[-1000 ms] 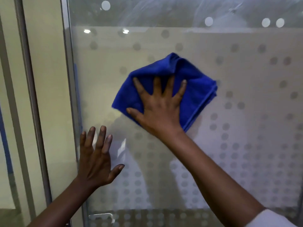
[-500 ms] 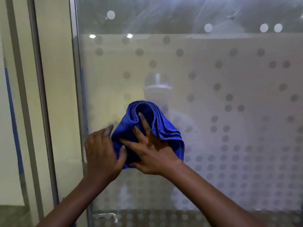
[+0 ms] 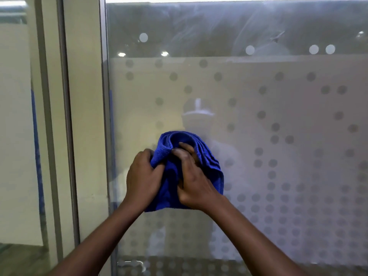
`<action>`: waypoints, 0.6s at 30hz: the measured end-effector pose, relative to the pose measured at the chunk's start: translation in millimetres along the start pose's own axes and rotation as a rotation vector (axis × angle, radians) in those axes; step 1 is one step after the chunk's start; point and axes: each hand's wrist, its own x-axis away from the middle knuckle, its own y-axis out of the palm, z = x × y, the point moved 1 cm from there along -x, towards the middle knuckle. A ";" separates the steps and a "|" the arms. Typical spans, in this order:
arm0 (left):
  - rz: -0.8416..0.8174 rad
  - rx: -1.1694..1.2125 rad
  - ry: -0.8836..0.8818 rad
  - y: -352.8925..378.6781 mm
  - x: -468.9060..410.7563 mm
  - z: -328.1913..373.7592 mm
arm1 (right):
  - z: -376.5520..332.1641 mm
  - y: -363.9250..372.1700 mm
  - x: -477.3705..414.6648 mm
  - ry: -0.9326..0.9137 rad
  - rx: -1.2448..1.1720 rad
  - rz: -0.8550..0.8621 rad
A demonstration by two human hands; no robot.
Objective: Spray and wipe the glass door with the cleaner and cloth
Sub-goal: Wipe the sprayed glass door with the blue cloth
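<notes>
Frosted glass door (image 3: pixel 258 120) fills most of the view: dotted film over the lower part, a clear band on top with wipe streaks. Metal door frame (image 3: pixel 103 116) runs vertically at left, cream wall panel beside it. A metal handle piece (image 3: pixel 131 264) sits at the bottom edge near the frame. Blue microfiber cloth (image 3: pixel 207 162) is bunched up in front of the glass, left of centre, near the frame; can't tell if it touches the pane. Left hand (image 3: pixel 142 177) has fingers curled tight, gripping the cloth's left edge. Right hand (image 3: pixel 194 184) has fingers bent, pressed into the folds, thumb at the top of the bundle. No cleaner bottle in view.
</notes>
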 end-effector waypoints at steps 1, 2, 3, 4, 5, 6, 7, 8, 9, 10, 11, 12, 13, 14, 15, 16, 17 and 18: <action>-0.024 0.068 -0.046 -1.5 1.2 1.3 | 1.3 -0.2 -0.2 0.009 -0.003 0.022; -0.047 0.130 -0.087 -3.3 2.7 3.6 | 2.5 -0.7 -0.1 0.017 0.000 0.052; -0.072 0.196 -0.120 -4.9 4.0 5.8 | 3.3 -1.1 0.4 0.026 0.006 0.086; -0.099 0.262 -0.144 -6.9 5.0 7.7 | 3.7 -1.6 1.2 0.038 0.010 0.117; -0.131 0.329 -0.165 -9.1 6.2 9.8 | 4.0 -2.1 2.5 0.053 0.012 0.138; -0.171 0.391 -0.199 -12.0 7.3 12.0 | 4.5 -2.6 4.3 0.065 0.011 0.151; -0.226 0.462 -0.250 -15.4 8.7 13.2 | 4.8 -3.3 6.7 0.070 0.006 0.160; -0.289 0.543 -0.310 -19.2 10.5 12.7 | 4.9 -4.3 9.7 0.071 -0.003 0.167; -0.342 0.632 -0.366 -22.7 12.5 11.3 | 4.8 -5.5 13.0 0.069 -0.013 0.170; -0.379 0.715 -0.415 -26.3 15.5 9.9 | 4.6 -6.7 16.8 0.067 -0.019 0.169; -0.401 0.784 -0.461 -29.5 19.4 8.7 | 4.4 -8.1 21.1 0.068 -0.022 0.167; -0.415 0.837 -0.508 -32.0 24.1 8.1 | 4.2 -9.3 25.8 0.076 -0.028 0.162; -0.421 0.881 -0.559 -34.0 29.2 7.0 | 3.7 -9.9 31.1 0.093 -0.040 0.155; -0.425 0.918 -0.612 -35.7 34.9 5.4 | 2.9 -9.9 37.0 0.115 -0.053 0.149; -0.428 0.947 -0.655 -37.4 40.8 3.3 | 1.3 -9.0 43.2 0.137 -0.058 0.142; -0.429 0.964 -0.689 -39.1 46.6 1.6 | -0.8 -7.2 49.6 0.157 -0.052 0.132; -0.423 0.973 -0.711 -40.4 52.4 -0.4 | -3.4 -4.4 56.4 0.177 -0.041 0.120; -0.407 0.975 -0.732 -41.9 58.2 -2.0 | -6.7 -1.0 63.2 0.197 -0.029 0.106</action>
